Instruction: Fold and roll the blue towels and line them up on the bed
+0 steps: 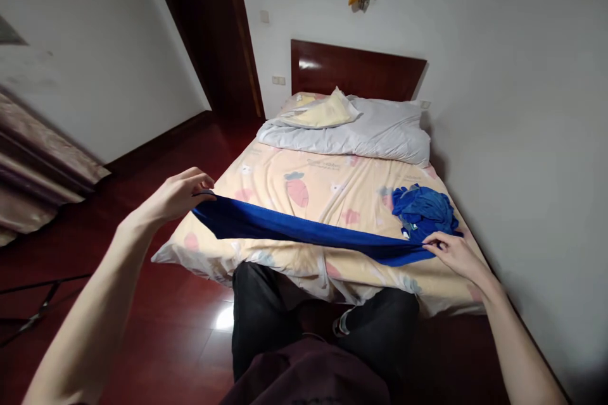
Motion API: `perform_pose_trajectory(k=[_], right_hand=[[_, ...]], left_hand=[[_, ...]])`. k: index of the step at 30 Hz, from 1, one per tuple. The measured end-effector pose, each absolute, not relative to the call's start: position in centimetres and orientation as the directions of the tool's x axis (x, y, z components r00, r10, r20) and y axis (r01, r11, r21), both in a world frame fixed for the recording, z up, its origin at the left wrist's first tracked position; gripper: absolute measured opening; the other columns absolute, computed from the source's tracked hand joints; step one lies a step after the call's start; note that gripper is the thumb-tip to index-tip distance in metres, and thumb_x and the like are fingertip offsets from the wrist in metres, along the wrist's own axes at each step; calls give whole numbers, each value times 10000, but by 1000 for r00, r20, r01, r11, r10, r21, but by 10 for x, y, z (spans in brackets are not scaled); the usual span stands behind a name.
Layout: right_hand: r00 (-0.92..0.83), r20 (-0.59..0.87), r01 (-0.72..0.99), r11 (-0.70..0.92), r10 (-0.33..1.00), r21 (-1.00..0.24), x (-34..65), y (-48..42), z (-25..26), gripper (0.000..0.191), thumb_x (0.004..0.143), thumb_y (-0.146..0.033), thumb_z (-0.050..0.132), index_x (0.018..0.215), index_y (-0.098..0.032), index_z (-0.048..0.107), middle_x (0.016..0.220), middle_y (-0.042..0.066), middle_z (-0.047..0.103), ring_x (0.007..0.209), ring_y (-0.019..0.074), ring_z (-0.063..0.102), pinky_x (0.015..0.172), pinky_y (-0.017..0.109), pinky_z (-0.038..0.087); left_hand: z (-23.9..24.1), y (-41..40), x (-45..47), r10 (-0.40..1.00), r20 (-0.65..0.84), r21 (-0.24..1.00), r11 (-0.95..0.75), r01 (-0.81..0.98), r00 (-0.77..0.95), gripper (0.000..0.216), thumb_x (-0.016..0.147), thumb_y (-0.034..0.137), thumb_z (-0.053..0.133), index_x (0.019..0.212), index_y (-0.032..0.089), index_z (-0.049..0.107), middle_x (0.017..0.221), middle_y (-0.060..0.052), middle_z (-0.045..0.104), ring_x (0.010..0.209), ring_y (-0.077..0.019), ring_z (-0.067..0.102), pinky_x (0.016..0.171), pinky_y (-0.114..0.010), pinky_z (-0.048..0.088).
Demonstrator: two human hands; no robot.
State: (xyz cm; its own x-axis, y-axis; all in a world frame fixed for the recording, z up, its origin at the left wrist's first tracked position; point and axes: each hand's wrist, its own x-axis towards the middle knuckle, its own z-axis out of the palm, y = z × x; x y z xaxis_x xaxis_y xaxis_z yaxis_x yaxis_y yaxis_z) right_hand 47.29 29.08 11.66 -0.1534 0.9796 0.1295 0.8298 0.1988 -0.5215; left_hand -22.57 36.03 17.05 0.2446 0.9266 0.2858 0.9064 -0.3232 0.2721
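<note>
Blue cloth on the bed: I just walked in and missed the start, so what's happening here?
A person at the foot of the bed holds a blue cloth stretched between both hands. The left hand grips one end, lifted off the sheet; the right hand pinches the other end low, beside a crumpled blue pile. Pillows lie at the headboard.

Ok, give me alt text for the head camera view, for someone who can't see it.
A person's left hand and right hand stretch a blue cloth over the foot of a bed. A crumpled blue pile lies by the right hand; pillows sit at the headboard.
</note>
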Motion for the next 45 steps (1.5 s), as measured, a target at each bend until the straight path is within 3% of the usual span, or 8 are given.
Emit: perform_pose_trajectory(k=[8,13,17,22,29,38,41,45], right_hand=[[-26,380,897,189,925,-399,491,317,125,415,904,-609,597,881,-227,759,570,17,635,519,176,589,594,301,499],[61,322,807,143,945,-573,486,332,117,438,913,-634,575,1007,-217,671,688,45,721,625,234,746,573,300,591],[94,341,731,168,935,-662,477,337,116,481,874,-698,593,965,-229,655,864,99,772,800,292,800,655,363,670],[14,193,688,130,981,-714,475,319,110,519,809,-731,682,908,-222,694,848,121,793,785,306,803,733,384,692],[-9,45,682,39,999,-731,487,296,108,509,823,-676,712,997,-206,796,830,125,803,778,338,805,750,428,705],[-33,-126,698,-68,991,-713,492,379,94,496,783,-591,761,963,-129,762,834,168,797,770,325,803,710,414,694],[-17,-62,740,-29,998,-672,481,416,84,394,847,-499,735,954,-120,758,813,149,793,750,295,802,716,385,683],[87,267,795,94,960,-599,466,448,71,276,927,-365,646,985,-125,769,866,137,801,821,283,803,801,392,666]], left_hand=[[161,378,-226,916,132,343,-400,850,378,329,908,428,509,948,186,730,957,-62,722,868,-191,628,852,-301,490],[152,376,-217,920,243,291,-370,882,307,376,949,384,403,947,195,729,992,-122,736,969,-256,637,899,-351,501],[155,369,-214,954,284,204,-156,966,94,335,973,416,447,1088,218,691,1055,-109,722,924,-251,641,730,-300,475],[163,352,-222,972,225,154,30,988,-65,300,950,491,571,1081,227,628,949,-32,744,742,-194,607,610,-238,339],[170,337,-233,1000,5,428,14,904,-18,300,899,475,599,957,209,723,820,19,772,770,-169,663,699,-222,472],[138,413,-236,979,-175,453,-12,892,102,218,849,296,669,959,143,779,740,29,762,721,-137,681,797,-243,524],[121,445,-229,995,-104,459,42,887,7,166,825,225,661,901,144,784,688,12,745,688,-155,690,773,-243,529],[102,477,-226,957,266,481,-26,876,-117,218,817,151,615,922,135,806,788,-46,777,784,-195,722,813,-258,542]])
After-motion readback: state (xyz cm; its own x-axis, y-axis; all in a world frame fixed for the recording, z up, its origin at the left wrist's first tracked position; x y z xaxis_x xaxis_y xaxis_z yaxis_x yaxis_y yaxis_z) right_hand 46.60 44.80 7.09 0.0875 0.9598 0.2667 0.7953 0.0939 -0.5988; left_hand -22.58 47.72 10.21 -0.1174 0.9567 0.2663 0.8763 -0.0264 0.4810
